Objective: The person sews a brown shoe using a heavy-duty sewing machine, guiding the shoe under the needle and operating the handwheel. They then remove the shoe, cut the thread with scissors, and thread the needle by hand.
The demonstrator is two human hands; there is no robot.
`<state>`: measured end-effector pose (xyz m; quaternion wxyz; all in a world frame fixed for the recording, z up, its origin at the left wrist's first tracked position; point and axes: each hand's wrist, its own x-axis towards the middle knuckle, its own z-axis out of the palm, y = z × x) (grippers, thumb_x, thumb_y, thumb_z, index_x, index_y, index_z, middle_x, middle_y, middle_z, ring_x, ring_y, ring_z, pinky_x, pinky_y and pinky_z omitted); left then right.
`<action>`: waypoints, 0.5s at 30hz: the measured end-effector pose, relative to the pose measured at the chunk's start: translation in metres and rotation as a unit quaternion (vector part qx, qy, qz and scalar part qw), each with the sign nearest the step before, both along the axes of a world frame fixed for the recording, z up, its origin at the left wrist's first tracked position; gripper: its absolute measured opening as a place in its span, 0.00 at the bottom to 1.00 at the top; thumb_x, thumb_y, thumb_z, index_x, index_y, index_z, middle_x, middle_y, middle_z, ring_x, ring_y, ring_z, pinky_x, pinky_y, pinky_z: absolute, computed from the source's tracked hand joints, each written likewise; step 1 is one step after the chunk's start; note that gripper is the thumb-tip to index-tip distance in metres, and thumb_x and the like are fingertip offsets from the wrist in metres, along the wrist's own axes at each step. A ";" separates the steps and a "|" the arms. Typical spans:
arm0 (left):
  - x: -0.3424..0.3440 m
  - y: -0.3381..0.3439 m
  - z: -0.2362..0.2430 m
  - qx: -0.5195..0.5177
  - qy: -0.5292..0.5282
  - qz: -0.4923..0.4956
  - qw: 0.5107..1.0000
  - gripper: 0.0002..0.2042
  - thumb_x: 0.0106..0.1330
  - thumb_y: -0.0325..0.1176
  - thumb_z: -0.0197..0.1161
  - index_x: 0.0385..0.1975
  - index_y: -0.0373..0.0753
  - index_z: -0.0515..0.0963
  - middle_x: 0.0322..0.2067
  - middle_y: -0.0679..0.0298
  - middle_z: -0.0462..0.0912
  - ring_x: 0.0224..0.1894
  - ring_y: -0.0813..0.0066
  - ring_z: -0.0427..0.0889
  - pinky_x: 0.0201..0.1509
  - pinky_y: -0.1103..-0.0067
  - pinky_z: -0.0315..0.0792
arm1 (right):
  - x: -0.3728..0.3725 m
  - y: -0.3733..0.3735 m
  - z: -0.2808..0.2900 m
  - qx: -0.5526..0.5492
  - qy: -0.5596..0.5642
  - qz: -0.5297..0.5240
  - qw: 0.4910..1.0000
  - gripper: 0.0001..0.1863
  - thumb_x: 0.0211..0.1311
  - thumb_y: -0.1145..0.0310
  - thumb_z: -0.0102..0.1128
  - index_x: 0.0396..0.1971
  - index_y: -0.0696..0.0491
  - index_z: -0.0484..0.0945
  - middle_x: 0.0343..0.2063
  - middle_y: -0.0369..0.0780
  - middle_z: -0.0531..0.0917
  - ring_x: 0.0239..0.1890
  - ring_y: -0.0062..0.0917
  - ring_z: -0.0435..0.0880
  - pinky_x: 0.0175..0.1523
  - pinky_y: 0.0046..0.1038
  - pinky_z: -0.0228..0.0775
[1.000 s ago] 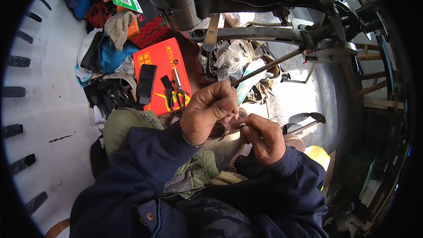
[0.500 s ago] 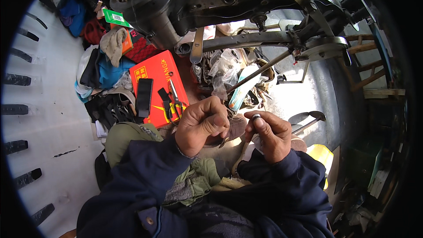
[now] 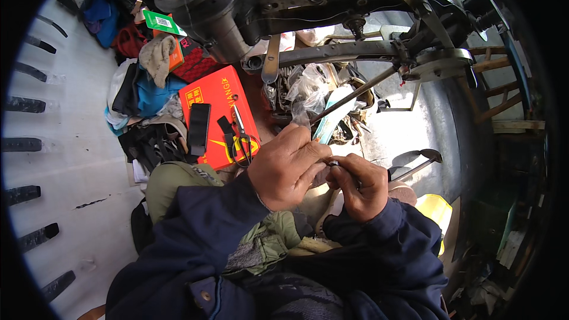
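Observation:
My left hand [image 3: 290, 167] and my right hand [image 3: 360, 185] meet in front of my lap, fingertips touching or nearly so. The right thumb and index finger pinch a small dark piece [image 3: 333, 164] with a pale glint, too small to name. The left fingers are curled closed over its near side, and what they hold, if anything, is hidden. Beyond the hands stands a black metal sewing machine [image 3: 349, 9] with a crank wheel. To the left, a red box [image 3: 222, 98] carries scissors [image 3: 240, 127] and a flat black rectangular thing [image 3: 199, 129].
Clothes and cloth [image 3: 155, 92] are heaped at the left beside a white panel [image 3: 71, 166] with dark slots. Behind my hands, a crowded container holds clear plastic bags [image 3: 311, 92]. A hammer-like tool [image 3: 418, 166] and a yellow thing [image 3: 432, 210] lie to the right.
My left hand has moved right, turning its back upward, and closed the gap to my right hand. The right hand has shifted slightly and still pinches the small piece. The view has tilted a little.

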<state>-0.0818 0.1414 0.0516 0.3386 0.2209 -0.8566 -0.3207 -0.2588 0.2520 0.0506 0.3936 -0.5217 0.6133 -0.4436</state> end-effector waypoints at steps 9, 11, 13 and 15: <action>0.002 0.000 -0.010 0.120 0.015 -0.001 0.993 0.06 0.59 0.20 0.72 0.32 0.36 0.82 0.29 0.61 0.73 0.29 0.67 0.76 0.31 0.73 0.70 | 0.001 -0.002 -0.003 -0.048 0.061 0.065 0.995 0.10 0.62 0.83 0.64 0.42 0.63 0.85 0.26 0.45 0.84 0.27 0.32 0.85 0.34 0.30 0.75; 0.003 0.001 -0.011 0.190 0.014 0.001 0.982 0.04 0.63 0.21 0.70 0.32 0.36 0.81 0.31 0.63 0.75 0.27 0.74 0.75 0.32 0.77 0.68 | 0.001 -0.002 -0.002 -0.052 0.053 0.058 0.996 0.09 0.63 0.83 0.63 0.43 0.63 0.85 0.25 0.44 0.84 0.25 0.29 0.84 0.33 0.28 0.74; 0.007 -0.003 -0.012 0.257 0.027 -0.017 0.966 0.03 0.67 0.24 0.68 0.33 0.35 0.80 0.34 0.64 0.77 0.26 0.80 0.72 0.33 0.81 0.67 | 0.000 -0.001 0.001 -0.036 0.040 0.042 0.998 0.10 0.63 0.83 0.63 0.43 0.63 0.85 0.25 0.44 0.84 0.25 0.29 0.84 0.33 0.28 0.74; 0.009 -0.005 -0.014 0.371 0.073 -0.044 0.925 0.04 0.70 0.27 0.67 0.34 0.36 0.80 0.39 0.65 0.80 0.26 0.84 0.70 0.35 0.83 0.66 | -0.001 -0.001 0.005 -0.016 0.045 0.035 0.998 0.10 0.61 0.83 0.66 0.43 0.62 0.86 0.27 0.45 0.84 0.28 0.32 0.86 0.36 0.29 0.76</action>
